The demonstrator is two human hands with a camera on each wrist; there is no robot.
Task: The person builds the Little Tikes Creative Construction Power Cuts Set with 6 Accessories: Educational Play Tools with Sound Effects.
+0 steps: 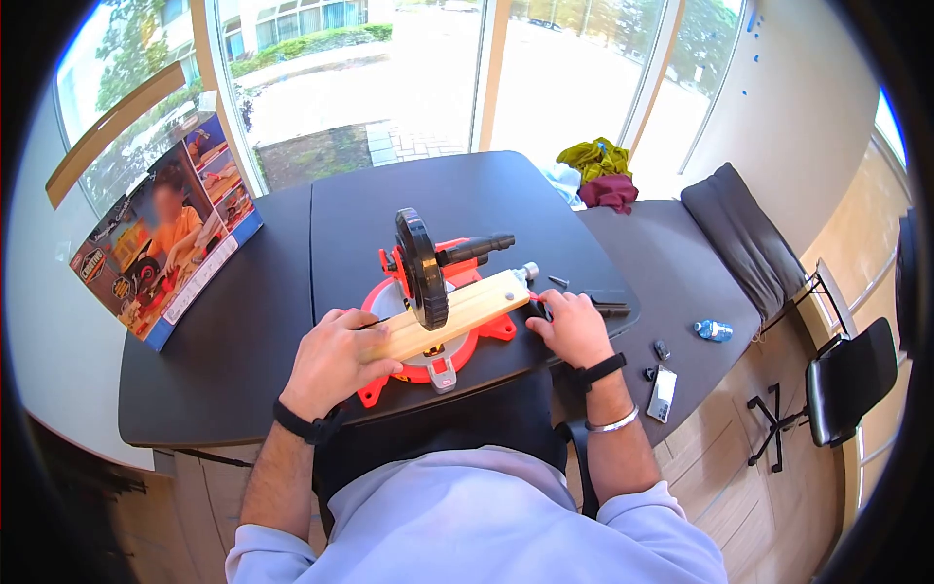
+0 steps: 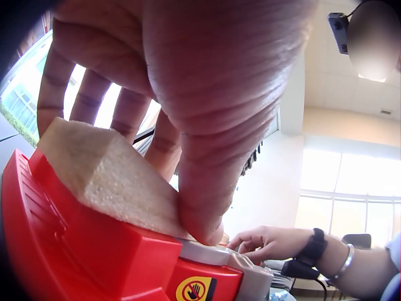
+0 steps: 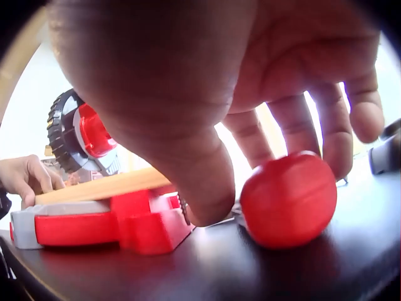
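Wooden plank (image 1: 474, 307) lay across the red-and-black saw (image 1: 421, 263) on the dark counter (image 1: 224, 331). L hand (image 1: 336, 355) gripped plank's L end, thumb on near side, fingers on far. R hand (image 1: 576, 326) was at opp. end, thumb & fingers about a rounded red knob (image 3: 289, 200); couldn't tell if grasped or loose. Bottle (image 1: 713, 331) well apart, to R.

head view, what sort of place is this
Probably an office or meeting room: tall tan-framed glass windows, a black wheeled chair, and a large black table bearing a red-and-black plastic mitre saw.
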